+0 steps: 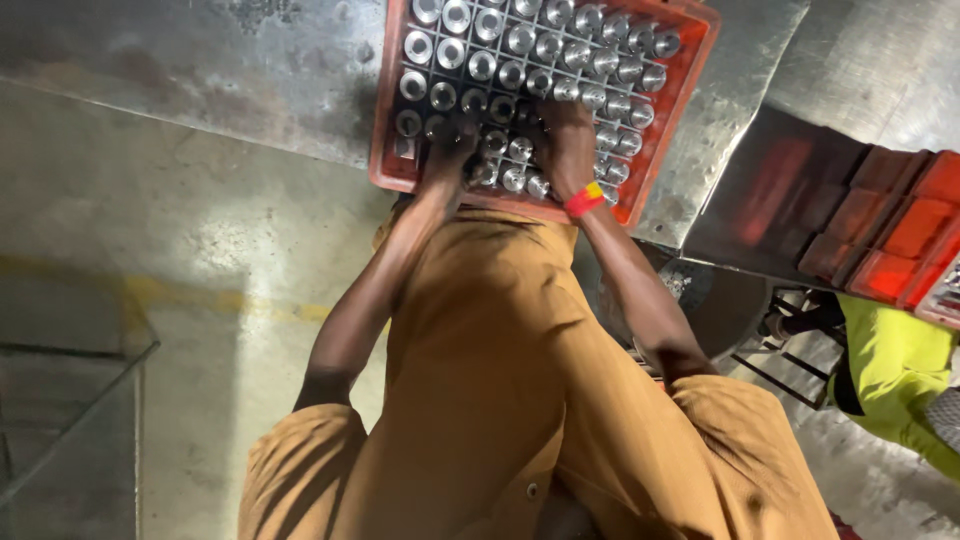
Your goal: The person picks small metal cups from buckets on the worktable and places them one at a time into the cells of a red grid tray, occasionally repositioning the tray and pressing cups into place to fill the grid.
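Nearly every cell of the orange crate [385, 150] held a metal cylinder [482, 64] (both hands busy at its near edge), left hand [447, 143] and right hand [566, 140] curled down among them, grip unclear.

A worn grey metal table [250, 70] is seen above a stained concrete floor [180, 260] marked by a faded yellow line [200, 297]. At the right, stacked red plastic crates [890, 240] and a co-worker's bright yellow-green sleeve [890, 370] are seen.
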